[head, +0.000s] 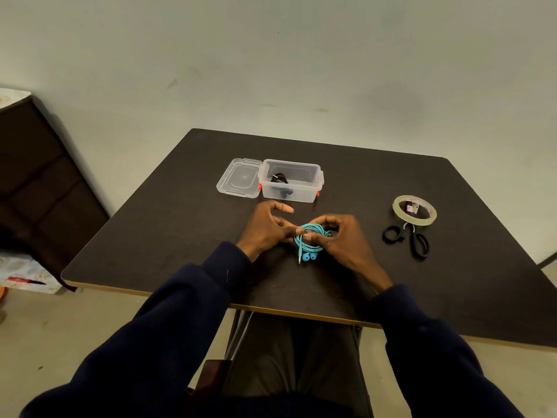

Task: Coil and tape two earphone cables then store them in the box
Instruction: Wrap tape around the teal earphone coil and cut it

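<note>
A coiled teal earphone cable (310,240) is held over the centre of the table (180,236), pinched by thumb and fingers of the left hand (268,227), forefinger raised, and clasped in the curled fingers of the right hand (342,240). The loops are best kept flat and tightly pinched until a strip from the tape roll (422,221) at 3 o'clock is applied; the open box (301,193) waits at 12 o'clock.
</note>
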Demonstrator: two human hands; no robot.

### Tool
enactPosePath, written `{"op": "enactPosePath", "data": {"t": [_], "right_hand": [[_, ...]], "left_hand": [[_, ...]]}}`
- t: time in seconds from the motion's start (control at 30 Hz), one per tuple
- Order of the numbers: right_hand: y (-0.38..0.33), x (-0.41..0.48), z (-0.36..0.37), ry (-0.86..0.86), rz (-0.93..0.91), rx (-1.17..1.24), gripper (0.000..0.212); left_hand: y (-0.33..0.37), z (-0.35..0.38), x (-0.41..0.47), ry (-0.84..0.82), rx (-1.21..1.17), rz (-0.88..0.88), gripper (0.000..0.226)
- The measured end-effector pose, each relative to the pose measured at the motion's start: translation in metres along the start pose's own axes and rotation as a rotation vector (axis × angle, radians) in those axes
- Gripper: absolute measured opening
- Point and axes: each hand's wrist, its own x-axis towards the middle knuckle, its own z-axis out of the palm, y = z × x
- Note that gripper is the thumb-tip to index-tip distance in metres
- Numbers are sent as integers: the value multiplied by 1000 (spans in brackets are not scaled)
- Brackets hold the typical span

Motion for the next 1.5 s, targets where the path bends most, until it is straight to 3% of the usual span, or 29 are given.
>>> {"op": "enactPosePath", "data": {"t": [0.17,0.4,0.7,1.0,1.17,1.37,1.5], "right_hand": [[-3,-2,0,61,-50,36,21],[-8,2,-10,-19,-37,-2,13],[-4,-4,-3,29,118,170,10],[-9,5,-7,-1,301,365,6],[-4,2,0,79,174,282,13],[1,-5,-1,43,25,168,21],[-1,-4,-6,136,90,364,18]], "left_hand": [[1,2,-2,-11,51,32,33],[5,-1,-1,-65,153,161,17],[-3,6,-1,-56,265,268,4],[0,2,-5,-21,133,215,10],[-1,-1,-5,-25,-55,107,13],[0,-3,0,-29,-199,25,17],[-1,-13,12,172,-234,48,4]]}}
